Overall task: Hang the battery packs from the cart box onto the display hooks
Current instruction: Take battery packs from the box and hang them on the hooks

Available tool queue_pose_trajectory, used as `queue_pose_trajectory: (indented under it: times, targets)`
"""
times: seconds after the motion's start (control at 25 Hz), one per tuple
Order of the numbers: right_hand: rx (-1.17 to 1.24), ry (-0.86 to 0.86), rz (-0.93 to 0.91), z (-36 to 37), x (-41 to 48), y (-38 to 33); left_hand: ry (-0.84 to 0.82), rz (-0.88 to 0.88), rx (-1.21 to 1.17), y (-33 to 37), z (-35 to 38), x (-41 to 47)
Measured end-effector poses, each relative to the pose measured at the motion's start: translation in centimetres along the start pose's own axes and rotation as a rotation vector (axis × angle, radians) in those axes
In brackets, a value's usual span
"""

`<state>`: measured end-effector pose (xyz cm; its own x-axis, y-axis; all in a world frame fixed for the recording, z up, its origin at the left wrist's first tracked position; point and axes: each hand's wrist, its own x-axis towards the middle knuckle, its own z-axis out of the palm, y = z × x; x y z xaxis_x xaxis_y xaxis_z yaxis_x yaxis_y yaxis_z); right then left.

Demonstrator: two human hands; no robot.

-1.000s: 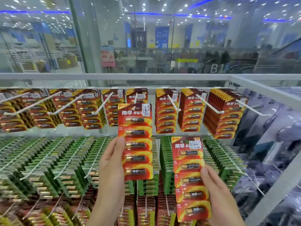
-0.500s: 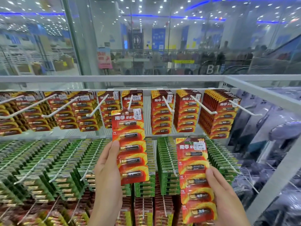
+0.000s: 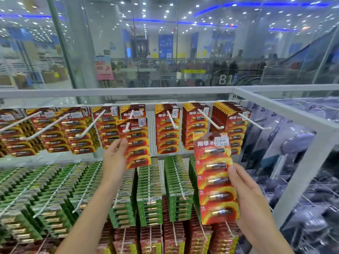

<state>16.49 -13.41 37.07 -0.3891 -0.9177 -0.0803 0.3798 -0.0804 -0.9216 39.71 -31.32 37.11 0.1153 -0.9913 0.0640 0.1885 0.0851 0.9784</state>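
1. left hand (image 3: 114, 158) is up at the top row of the rack, pinching the left edge of a red battery pack (image 3: 136, 143) between thumb and fingertips, so that hand is gripping the pack

2. that pack is pressed up against the tip of a white display hook (image 3: 128, 123), the one with a few red packs already hanging further back on it. the hook end looks like it pokes through or sits right at the pack's top hole, but i honestly can't tell which from this angle

3. right hand (image 3: 251, 197) is lower and to the right, fingers curled round the right edge of a second red battery pack (image 3: 216, 178). it's held upright in front of the shelves, not on any hook, white price sticker at the top corner, five batteries stacked down its face

4. top row is all red packs on white hooks (image 3: 172, 119), some hooks stuffed nearly to the tip like the far right one (image 3: 229, 114)

5. row under that is green packs (image 3: 148, 191) hanging in tight columns, and there's more red stuff (image 3: 174, 237) at the very bottom

6. white metal frame (image 3: 286, 107) runs along the top and off to the right, glass behind it with a blurry mall floor and a "b1" sign (image 3: 224, 79)
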Motion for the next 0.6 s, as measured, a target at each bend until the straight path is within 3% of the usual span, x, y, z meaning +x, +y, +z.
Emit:
queue_pose_trajectory:
  times: [0.32, 0.6]
  targets:
    - [-0.018, 0.035, -0.085, -1.4, 0.9, -1.2, 0.011, 0.054, -0.067, -1.9, -2.1, -0.7]
    - [-0.038, 0.057, -0.092, -1.6, 1.2, -1.4, 0.194, 0.132, -0.161, -2.0, -1.3, -4.2]
